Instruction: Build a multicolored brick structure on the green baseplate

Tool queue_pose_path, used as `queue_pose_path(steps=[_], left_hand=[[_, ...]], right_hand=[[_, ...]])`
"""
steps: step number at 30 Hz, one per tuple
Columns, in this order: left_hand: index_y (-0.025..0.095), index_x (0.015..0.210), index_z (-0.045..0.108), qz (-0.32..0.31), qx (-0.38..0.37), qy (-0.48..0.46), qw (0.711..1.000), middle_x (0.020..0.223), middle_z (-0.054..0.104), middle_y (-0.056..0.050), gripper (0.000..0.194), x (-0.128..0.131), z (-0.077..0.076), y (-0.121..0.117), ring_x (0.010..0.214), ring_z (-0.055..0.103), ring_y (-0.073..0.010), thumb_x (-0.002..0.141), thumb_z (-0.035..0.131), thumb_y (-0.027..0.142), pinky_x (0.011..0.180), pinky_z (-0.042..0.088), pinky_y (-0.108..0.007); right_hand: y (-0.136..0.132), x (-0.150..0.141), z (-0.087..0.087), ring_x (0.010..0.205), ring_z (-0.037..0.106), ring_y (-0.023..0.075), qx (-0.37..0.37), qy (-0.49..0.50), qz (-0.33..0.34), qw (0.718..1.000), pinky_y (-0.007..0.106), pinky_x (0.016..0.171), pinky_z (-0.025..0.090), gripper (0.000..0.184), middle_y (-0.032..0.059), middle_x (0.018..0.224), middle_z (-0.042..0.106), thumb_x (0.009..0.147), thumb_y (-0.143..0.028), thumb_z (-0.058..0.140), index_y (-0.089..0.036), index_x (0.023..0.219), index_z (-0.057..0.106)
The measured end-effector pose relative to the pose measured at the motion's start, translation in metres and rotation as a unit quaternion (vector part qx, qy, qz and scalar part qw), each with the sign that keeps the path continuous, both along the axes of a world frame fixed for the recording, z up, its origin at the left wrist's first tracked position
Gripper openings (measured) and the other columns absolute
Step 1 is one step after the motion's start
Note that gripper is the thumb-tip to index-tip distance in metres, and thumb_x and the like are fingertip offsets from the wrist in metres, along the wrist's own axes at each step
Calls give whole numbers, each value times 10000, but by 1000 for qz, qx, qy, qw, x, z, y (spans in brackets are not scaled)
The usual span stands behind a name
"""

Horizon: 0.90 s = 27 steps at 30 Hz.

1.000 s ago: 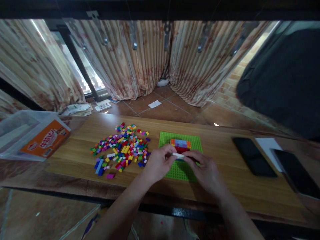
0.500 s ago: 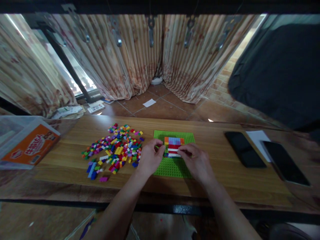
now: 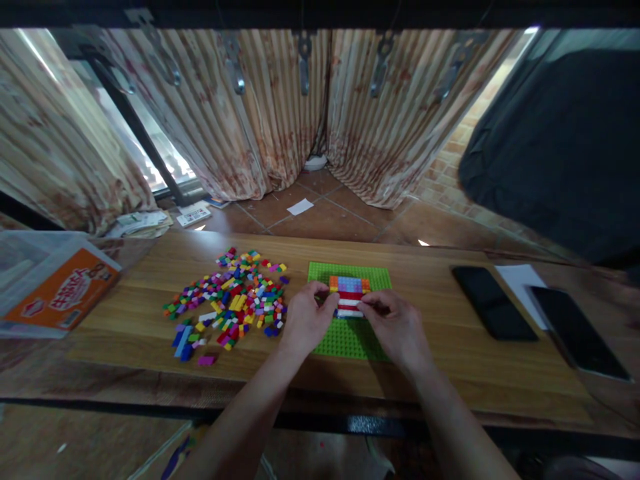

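Note:
A block of toy bricks (image 3: 351, 295) rises from the green studded baseplate (image 3: 345, 343), with orange and light blue bricks at its far side and red and white rows nearer me. My left hand (image 3: 309, 317) has its thumb and forefinger closed at the block's left side. Opposite it, my right hand (image 3: 397, 327) pinches at the right end of the white row. The fingers hide both ends of the block, so any small loose brick between the fingertips cannot be made out.
Loose bricks in many colours (image 3: 240, 300) are scattered left of the baseplate. A clear plastic box with an orange label (image 3: 65, 290) stands at the far left. To the right lie a black phone (image 3: 493, 303), white paper (image 3: 517, 280) and another dark device (image 3: 580, 333).
My left thumb has shifted slightly right, over the near left corner of the block. The right hand stays at the right end. The view has moved a little.

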State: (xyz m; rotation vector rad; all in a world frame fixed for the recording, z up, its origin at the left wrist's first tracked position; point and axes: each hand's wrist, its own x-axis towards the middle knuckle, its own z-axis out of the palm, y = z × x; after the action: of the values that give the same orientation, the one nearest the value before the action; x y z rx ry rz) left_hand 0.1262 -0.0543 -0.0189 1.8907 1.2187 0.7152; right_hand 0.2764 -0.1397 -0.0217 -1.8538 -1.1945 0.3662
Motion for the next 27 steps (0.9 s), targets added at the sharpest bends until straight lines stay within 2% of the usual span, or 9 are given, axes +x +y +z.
queue_pose_path(steps=[7, 15, 18, 21, 27], left_hand=[[148, 926, 680, 24, -3, 29, 999, 867, 733, -73, 232, 4, -1, 0, 714, 647, -187, 840, 637, 359, 672, 484, -303], [139, 925, 686, 37, -11, 23, 999, 907, 736, -93, 254, 6, -3, -2, 765, 657, -204, 840, 636, 374, 718, 487, -323], [146, 920, 683, 39, -5, 20, 999, 888, 735, -87, 245, 6, -2, -2, 768, 661, -204, 832, 645, 372, 724, 494, -323], [150, 908, 679, 45, -4, 23, 999, 889, 733, -85, 236, 7, -2, -2, 754, 659, -200, 826, 652, 369, 730, 497, -326], [161, 886, 666, 47, 6, 10, 999, 883, 728, -74, 197, 9, -4, -3, 773, 664, -194, 823, 661, 348, 745, 505, -321]], right_hand=[[1, -3, 2, 651, 617, 165, -3, 18, -7, 1000, 302, 648, 480, 166, 21, 740, 695, 797, -364, 632, -220, 752, 701], [3, 3, 1, 686, 641, 175, -14, 130, 0, 991, 314, 670, 497, 238, 41, 780, 727, 768, -415, 684, -185, 821, 717], [6, 5, -2, 703, 649, 182, 0, 167, -5, 986, 324, 684, 505, 264, 52, 790, 732, 773, -436, 680, -178, 817, 713], [9, 3, -4, 671, 642, 179, 15, 193, -29, 981, 321, 659, 508, 244, 44, 747, 722, 717, -411, 733, -178, 777, 691], [12, 1, -10, 625, 614, 164, 33, 204, -46, 977, 316, 627, 499, 240, 28, 696, 694, 688, -399, 752, -184, 748, 663]])
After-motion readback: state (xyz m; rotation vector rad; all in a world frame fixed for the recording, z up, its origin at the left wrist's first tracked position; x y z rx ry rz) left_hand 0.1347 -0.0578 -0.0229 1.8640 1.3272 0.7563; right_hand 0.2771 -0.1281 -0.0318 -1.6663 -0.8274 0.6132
